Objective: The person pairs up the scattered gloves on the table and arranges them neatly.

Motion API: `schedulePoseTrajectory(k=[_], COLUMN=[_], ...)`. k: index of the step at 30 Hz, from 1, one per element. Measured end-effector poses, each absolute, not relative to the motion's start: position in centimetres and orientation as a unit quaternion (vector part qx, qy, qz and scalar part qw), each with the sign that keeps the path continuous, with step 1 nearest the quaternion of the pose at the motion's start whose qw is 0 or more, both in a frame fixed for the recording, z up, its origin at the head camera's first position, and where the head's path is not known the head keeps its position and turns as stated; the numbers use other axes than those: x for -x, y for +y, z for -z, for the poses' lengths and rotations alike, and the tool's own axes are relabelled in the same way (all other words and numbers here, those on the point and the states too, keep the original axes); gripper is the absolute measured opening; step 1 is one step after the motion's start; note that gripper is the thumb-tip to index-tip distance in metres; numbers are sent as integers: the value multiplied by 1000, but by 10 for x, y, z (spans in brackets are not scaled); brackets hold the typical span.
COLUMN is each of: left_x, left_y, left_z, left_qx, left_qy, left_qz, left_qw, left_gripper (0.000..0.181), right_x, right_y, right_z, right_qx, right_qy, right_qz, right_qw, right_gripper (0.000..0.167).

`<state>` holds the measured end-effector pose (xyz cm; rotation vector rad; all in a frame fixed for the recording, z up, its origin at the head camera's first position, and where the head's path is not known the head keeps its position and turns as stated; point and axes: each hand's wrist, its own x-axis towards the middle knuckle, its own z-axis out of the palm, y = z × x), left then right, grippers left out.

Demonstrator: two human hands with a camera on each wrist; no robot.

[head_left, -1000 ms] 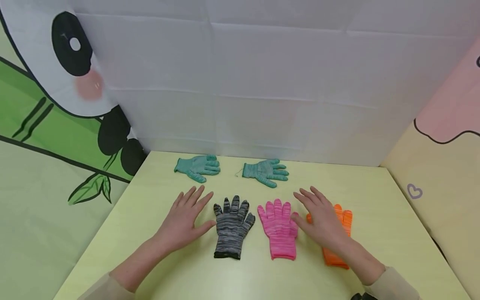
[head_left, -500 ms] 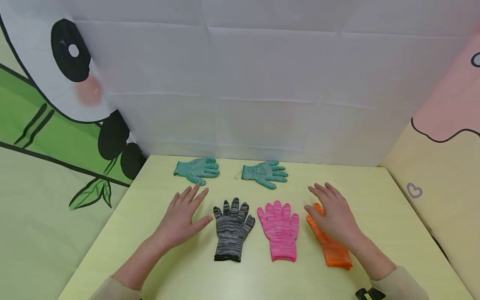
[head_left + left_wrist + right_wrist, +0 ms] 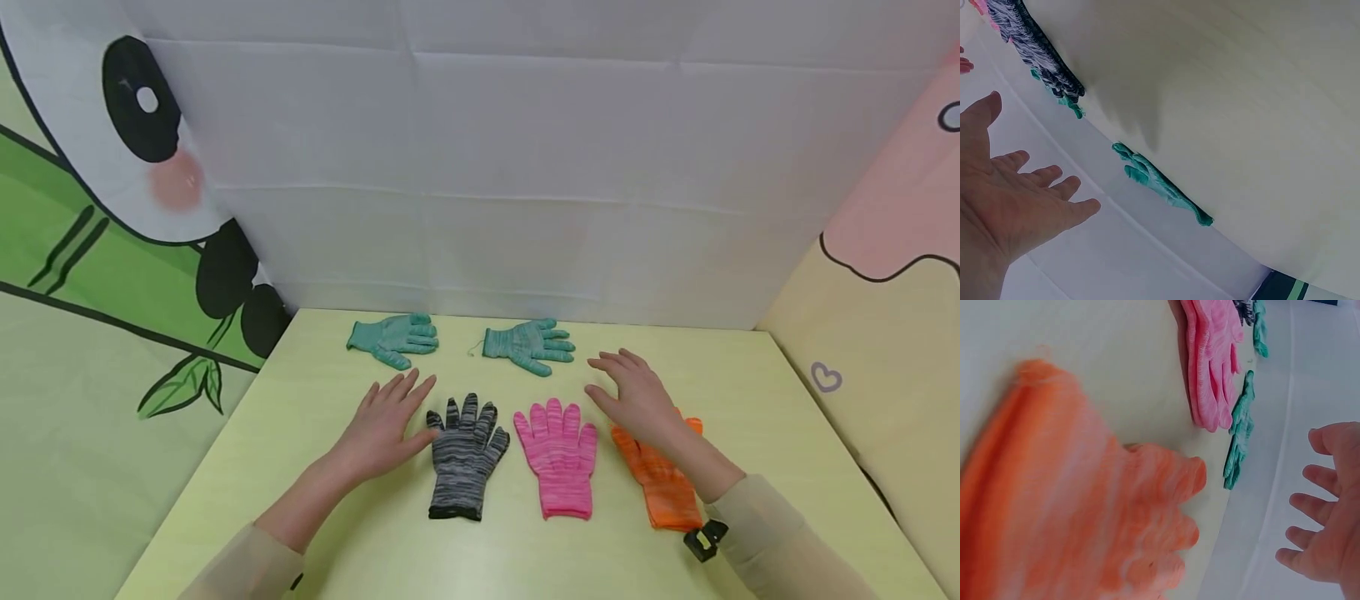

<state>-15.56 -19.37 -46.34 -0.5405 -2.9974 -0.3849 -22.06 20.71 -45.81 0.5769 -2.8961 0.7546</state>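
Five knit gloves would be several on the pale table [image 3: 525, 558]. In the front row lie a black-and-grey striped glove [image 3: 459, 475], a pink glove [image 3: 562, 471] and an orange glove [image 3: 663, 496]. Farther back are two teal gloves, one on the left [image 3: 392, 335] and one on the right [image 3: 527, 343]. My left hand [image 3: 384, 433], fingers spread, hovers beside the grey glove, its thumb overlapping that glove's edge in the head view. My right hand [image 3: 636, 402] hovers above and beyond the orange glove, hiding part of it. Neither hand holds anything, as both wrist views also show.
A white sheet [image 3: 450, 167] stands behind the table's back edge. Printed side panels, green on the left [image 3: 112, 483] and cream and pink on the right [image 3: 892, 375], flank it. A small black strap piece [image 3: 705, 540] hangs at the right cuff.
My right hand moves right off the pink glove, then back left and farther away, above the orange glove. My left hand shifts slightly left, then right toward the grey glove. The gloves stay put.
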Motion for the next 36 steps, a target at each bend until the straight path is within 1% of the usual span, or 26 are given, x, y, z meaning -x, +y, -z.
schedulePoseTrajectory(k=[10, 16, 20, 26, 36], left_x=[187, 215, 227, 234, 231], left_y=[-181, -172, -167, -165, -158], left_z=[459, 463, 468, 472, 472], left_qx=[174, 168, 164, 152, 157], left_qy=[-976, -978, -979, -979, -977], left_qz=[133, 124, 118, 130, 136], left_qw=[8, -10, -26, -38, -38], left_gripper=[77, 72, 70, 67, 66], right_x=[257, 277, 286, 298, 304], right_y=[166, 146, 133, 113, 99], right_z=[463, 469, 473, 481, 484], right_qx=[-226, -236, -237, -233, -241], right_qy=[-951, -956, -959, -968, -969], right_qz=[-208, -173, -154, -97, -50], right_qw=[35, 21, 15, 6, 0], right_gripper=[41, 36, 35, 32, 27])
